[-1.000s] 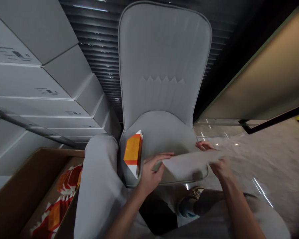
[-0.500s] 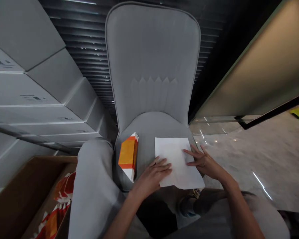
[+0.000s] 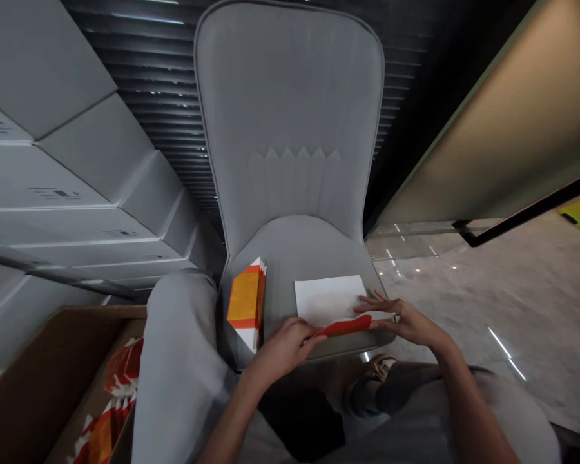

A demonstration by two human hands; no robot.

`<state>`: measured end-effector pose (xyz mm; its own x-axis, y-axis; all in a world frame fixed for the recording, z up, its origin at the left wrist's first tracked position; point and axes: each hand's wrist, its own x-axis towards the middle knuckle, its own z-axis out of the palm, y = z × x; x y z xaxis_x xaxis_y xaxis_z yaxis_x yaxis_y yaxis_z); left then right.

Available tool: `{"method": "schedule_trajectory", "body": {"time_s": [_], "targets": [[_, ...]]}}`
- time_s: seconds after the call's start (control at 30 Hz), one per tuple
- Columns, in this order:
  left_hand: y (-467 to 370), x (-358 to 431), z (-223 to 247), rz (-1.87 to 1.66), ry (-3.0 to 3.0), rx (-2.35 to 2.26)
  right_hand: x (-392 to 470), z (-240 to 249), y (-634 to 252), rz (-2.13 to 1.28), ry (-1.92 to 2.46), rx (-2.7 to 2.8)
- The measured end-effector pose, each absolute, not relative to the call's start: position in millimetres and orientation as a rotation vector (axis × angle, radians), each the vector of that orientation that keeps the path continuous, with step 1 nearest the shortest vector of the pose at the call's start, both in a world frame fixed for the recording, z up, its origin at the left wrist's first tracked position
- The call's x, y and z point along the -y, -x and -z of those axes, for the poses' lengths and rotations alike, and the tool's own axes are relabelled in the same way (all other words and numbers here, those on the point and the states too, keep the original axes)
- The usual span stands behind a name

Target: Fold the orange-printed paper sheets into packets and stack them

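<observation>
A paper sheet (image 3: 326,298) lies white side up on the seat of a grey chair (image 3: 290,241). Its near edge is lifted and turned over, showing a red and orange underside. My left hand (image 3: 290,341) pinches the left end of the raised edge. At the right end, my right hand (image 3: 406,320) has the edge between thumb and fingers, with some fingers over the white face. To the left on the seat rests a stack of folded orange, red and white papers (image 3: 246,299), touched by neither hand.
An open cardboard box (image 3: 53,328) with more folded red and orange papers (image 3: 106,428) stands at the lower left. White boxes (image 3: 67,174) are stacked at the left. My knee is beside the seat. A glass panel with a dark frame (image 3: 468,148) rises at the right.
The sheet lay flat under both hands before. Now its near edge is raised and folded away from me, and both hands have closed on its ends.
</observation>
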<state>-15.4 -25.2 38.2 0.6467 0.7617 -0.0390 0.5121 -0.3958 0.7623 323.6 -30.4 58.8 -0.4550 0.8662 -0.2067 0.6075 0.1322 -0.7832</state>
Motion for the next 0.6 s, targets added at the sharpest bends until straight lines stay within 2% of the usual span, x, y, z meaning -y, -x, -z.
{"method": "schedule_trajectory", "body": {"time_s": [0.2, 0.4, 0.6], "targets": [[27, 28, -47, -0.318, -2.0, -0.892, 30, -51, -328, -1.204, 1.599, 2.023], [22, 28, -44, -0.291, -1.949, -1.234, 29, -51, -330, -1.136, 1.578, 2.017], [9, 23, -40, -0.425, -1.827, -1.263, 29, -32, -329, -0.987, 1.746, 1.96]]}}
